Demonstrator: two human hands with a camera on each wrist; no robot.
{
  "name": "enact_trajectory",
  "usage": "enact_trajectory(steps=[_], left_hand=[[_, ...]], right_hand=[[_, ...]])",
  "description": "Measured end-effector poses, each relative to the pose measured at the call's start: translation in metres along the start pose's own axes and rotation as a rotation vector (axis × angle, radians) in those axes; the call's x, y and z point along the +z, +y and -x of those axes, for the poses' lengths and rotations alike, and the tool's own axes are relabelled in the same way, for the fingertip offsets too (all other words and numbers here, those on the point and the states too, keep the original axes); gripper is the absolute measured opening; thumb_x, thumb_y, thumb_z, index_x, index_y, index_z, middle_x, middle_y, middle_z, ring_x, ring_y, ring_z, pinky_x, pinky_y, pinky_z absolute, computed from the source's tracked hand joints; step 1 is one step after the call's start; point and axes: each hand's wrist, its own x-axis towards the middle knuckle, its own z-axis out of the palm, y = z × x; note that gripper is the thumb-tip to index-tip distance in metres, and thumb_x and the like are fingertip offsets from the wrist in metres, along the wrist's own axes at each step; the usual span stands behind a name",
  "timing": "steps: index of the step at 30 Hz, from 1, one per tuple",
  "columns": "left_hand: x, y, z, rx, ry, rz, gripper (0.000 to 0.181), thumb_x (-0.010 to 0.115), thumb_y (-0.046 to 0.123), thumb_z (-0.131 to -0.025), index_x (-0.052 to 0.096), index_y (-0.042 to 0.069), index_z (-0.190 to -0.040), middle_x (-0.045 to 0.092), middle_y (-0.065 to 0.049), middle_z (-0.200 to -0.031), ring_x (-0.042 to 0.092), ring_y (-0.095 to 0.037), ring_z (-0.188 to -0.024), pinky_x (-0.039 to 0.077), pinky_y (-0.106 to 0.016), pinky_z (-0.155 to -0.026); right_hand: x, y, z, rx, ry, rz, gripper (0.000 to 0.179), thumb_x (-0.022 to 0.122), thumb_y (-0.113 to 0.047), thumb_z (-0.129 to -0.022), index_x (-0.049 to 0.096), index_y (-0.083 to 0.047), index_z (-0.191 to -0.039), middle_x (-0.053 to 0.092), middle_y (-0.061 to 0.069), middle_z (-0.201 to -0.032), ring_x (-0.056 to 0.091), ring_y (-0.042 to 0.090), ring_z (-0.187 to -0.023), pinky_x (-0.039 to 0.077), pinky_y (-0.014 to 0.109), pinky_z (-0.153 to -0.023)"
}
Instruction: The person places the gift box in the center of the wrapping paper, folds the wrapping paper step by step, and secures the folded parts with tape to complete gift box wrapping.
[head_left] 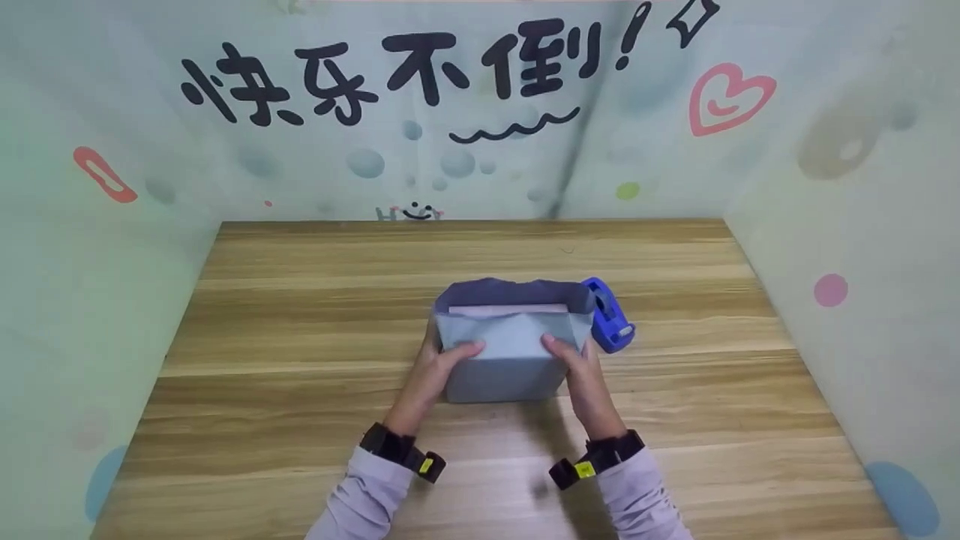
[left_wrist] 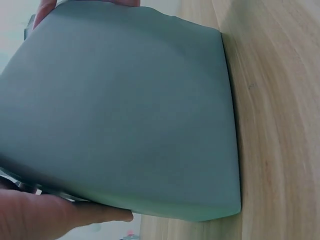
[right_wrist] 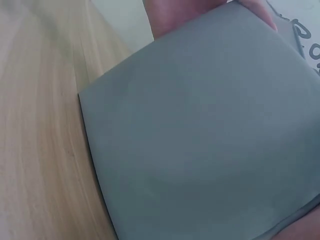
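Grey-blue wrapping paper (head_left: 506, 381) stands around a box on the wooden table, its upper edge loose and gaping. Inside the paper, a pale pinkish strip of the box (head_left: 508, 309) shows. My left hand (head_left: 429, 375) grips the left side, thumb over the front face and fingers behind the side. On the opposite side my right hand (head_left: 589, 382) holds it the same way, thumb pressed near the front fold. Smooth paper (left_wrist: 125, 110) fills most of the left wrist view, with its base along the tabletop. The right wrist view also shows mostly the paper's front (right_wrist: 200, 130).
A blue tape dispenser (head_left: 612, 324) lies just right of the wrapped box, partly behind it. The wooden table (head_left: 300, 315) is bordered by a printed cloth backdrop (head_left: 480, 172) at the back and on both sides.
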Motion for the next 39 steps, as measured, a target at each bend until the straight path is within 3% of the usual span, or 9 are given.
enact_trajectory(steps=[4, 14, 21, 27, 30, 33, 36, 39], left_hand=[[0.004, 0.001, 0.002, -0.023, 0.049, -0.042, 0.086, 0.066, 0.028, -0.082, 0.014, 0.013, -0.149, 0.021, -0.013, -0.153, 0.020, -0.026, -0.140, 0.010, -0.049, -0.115], [0.010, 0.008, 0.002, -0.022, 0.121, -0.178, 0.065, 0.054, 0.035, -0.091, 0.028, 0.008, -0.143, 0.037, -0.019, -0.145, 0.034, -0.031, -0.135, 0.024, -0.049, -0.112], [0.011, 0.014, 0.002, -0.015, 0.103, -0.224, 0.061, 0.041, 0.033, -0.097, 0.019, 0.005, -0.147, 0.025, -0.022, -0.150, 0.024, -0.036, -0.139, 0.018, -0.050, -0.114], [0.011, 0.019, 0.003, -0.088, 0.120, -0.345, 0.070, 0.031, 0.043, -0.099, 0.006, 0.000, -0.148, 0.011, -0.021, -0.154, 0.011, -0.033, -0.143, 0.008, -0.047, -0.116], [0.011, 0.019, 0.003, -0.031, 0.118, -0.382, 0.063, 0.031, 0.039, -0.100, 0.015, -0.002, -0.146, 0.024, -0.025, -0.149, 0.022, -0.036, -0.139, 0.017, -0.050, -0.114], [0.012, 0.018, 0.004, 0.083, 0.148, -0.395, 0.050, 0.038, 0.031, -0.100, 0.029, -0.004, -0.135, 0.041, -0.028, -0.135, 0.041, -0.038, -0.126, 0.032, -0.050, -0.107], [0.012, 0.015, 0.007, 0.204, 0.236, -0.437, 0.038, 0.051, 0.023, -0.095, 0.037, -0.004, -0.118, 0.048, -0.023, -0.115, 0.050, -0.033, -0.106, 0.043, -0.043, -0.093], [0.012, 0.013, 0.011, 0.282, 0.328, -0.515, 0.030, 0.060, 0.020, -0.089, 0.043, -0.001, -0.101, 0.048, -0.014, -0.095, 0.048, -0.024, -0.087, 0.042, -0.032, -0.076]], right_hand=[[0.003, -0.001, 0.000, -0.007, 0.046, -0.011, 0.077, 0.055, -0.015, -0.086, 0.011, -0.011, -0.150, 0.017, 0.009, -0.154, 0.015, 0.017, -0.140, 0.006, 0.038, -0.117], [0.008, -0.004, 0.000, -0.016, 0.145, 0.106, 0.071, 0.047, -0.023, -0.093, 0.008, -0.004, -0.149, 0.010, 0.014, -0.156, 0.008, 0.023, -0.144, 0.007, 0.039, -0.118], [0.010, -0.006, 0.000, -0.093, 0.168, 0.215, 0.060, 0.038, -0.018, -0.096, 0.014, -0.001, -0.148, 0.014, 0.018, -0.154, 0.012, 0.028, -0.143, 0.012, 0.041, -0.117], [0.008, -0.009, 0.000, -0.236, 0.154, 0.385, 0.052, 0.034, -0.008, -0.097, 0.020, 0.003, -0.145, 0.018, 0.019, -0.153, 0.015, 0.028, -0.142, 0.014, 0.041, -0.117], [0.006, -0.010, 0.001, -0.269, 0.155, 0.444, 0.051, 0.036, -0.007, -0.097, 0.023, 0.003, -0.145, 0.022, 0.018, -0.152, 0.019, 0.027, -0.141, 0.017, 0.041, -0.116], [0.005, -0.010, 0.001, -0.273, 0.155, 0.475, 0.050, 0.037, -0.007, -0.096, 0.025, 0.001, -0.145, 0.026, 0.017, -0.151, 0.022, 0.027, -0.139, 0.019, 0.042, -0.115], [0.003, -0.010, 0.002, -0.277, 0.156, 0.499, 0.050, 0.038, -0.007, -0.096, 0.027, 0.002, -0.144, 0.027, 0.018, -0.150, 0.024, 0.028, -0.138, 0.020, 0.044, -0.115], [0.003, -0.010, 0.003, -0.277, 0.153, 0.500, 0.051, 0.038, -0.007, -0.096, 0.026, 0.001, -0.145, 0.026, 0.018, -0.151, 0.023, 0.026, -0.139, 0.020, 0.043, -0.115]])
